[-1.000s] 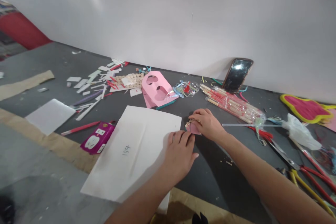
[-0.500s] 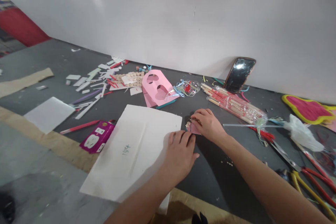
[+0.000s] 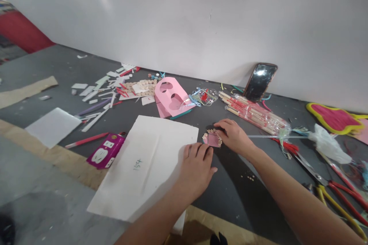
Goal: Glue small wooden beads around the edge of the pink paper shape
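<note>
A small pink piece [image 3: 213,140] with little beige rounds along its rim lies on the dark table between my hands. My left hand [image 3: 197,166] rests flat with its fingers stretched out, partly over a white board [image 3: 161,149] marked "154", its fingertips at the piece's near left edge. At the piece's upper right rim is my right hand [image 3: 234,136], its fingers bent and drawn together. Whatever is between those fingertips is too small to make out. Several loose beige rounds [image 3: 249,177] lie on the table below my right forearm.
Behind are a pink card cut-out [image 3: 172,84], bundled wooden sticks [image 3: 255,113] in plastic and a phone [image 3: 261,82] leaning on the wall. Scissors [image 3: 312,170] and yellow-handled pliers [image 3: 324,195] lie right. A purple box [image 3: 106,150] and white strips [image 3: 96,116] are left.
My right hand has shifted a little to the right, off the top of the pink piece, so more of its beaded rim shows. My left hand stays in place.
</note>
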Demonstrator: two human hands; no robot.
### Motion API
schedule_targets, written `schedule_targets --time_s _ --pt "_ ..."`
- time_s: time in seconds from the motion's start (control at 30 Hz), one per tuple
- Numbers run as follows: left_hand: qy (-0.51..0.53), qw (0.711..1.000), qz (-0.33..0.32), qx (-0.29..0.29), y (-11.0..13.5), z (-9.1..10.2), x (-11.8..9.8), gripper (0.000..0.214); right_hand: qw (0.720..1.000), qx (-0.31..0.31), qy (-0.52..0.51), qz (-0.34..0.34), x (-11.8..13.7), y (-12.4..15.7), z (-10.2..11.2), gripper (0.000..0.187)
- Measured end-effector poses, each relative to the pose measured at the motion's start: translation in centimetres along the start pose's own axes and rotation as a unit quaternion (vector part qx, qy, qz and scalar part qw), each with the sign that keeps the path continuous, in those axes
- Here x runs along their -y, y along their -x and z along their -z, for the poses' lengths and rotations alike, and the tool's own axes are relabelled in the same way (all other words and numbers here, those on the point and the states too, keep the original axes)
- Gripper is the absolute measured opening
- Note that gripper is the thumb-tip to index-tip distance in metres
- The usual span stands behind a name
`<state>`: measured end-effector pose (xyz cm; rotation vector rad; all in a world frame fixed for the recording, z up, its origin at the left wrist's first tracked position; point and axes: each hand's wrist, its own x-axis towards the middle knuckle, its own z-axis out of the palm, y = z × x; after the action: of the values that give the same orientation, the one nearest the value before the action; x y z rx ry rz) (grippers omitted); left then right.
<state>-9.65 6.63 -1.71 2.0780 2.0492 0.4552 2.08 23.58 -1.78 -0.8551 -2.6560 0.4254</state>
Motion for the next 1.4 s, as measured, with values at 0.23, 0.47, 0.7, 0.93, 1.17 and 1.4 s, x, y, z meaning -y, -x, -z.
schedule_targets --time_s 0.23,0.47,0.7,0.93,1.17,1.4 --pt "-0.006 1.0 -0.002 -0.002 0.0 0.0 -0.1 0.045 1.0 -0.002 -0.004 -0.003 0.2 -0.2 -0.4 0.024" --pt "0.002 1.0 0.005 -0.005 0.1 0.0 -0.1 0.044 1.0 -0.012 0.007 -0.012 0.7 0.8 0.7 0.027" --pt "-0.013 0.999 0.019 -0.023 0.2 0.4 0.5 0.042 0.999 0.003 0.035 -0.028 2.2 3.4 2.1 0.029" --pt "-0.019 0.999 0.021 -0.025 0.3 0.4 0.9 0.04 0.997 0.002 0.031 -0.075 2.2 5.7 1.5 0.025" --pt "-0.026 0.999 0.006 -0.02 0.3 0.2 0.3 0.04 0.997 -0.012 0.012 -0.071 1.7 3.8 1.0 0.027" --pt "-0.035 0.999 0.015 -0.016 0.2 -0.1 0.0 0.04 0.999 0.012 0.012 -0.038 1.6 0.4 -0.1 0.029"
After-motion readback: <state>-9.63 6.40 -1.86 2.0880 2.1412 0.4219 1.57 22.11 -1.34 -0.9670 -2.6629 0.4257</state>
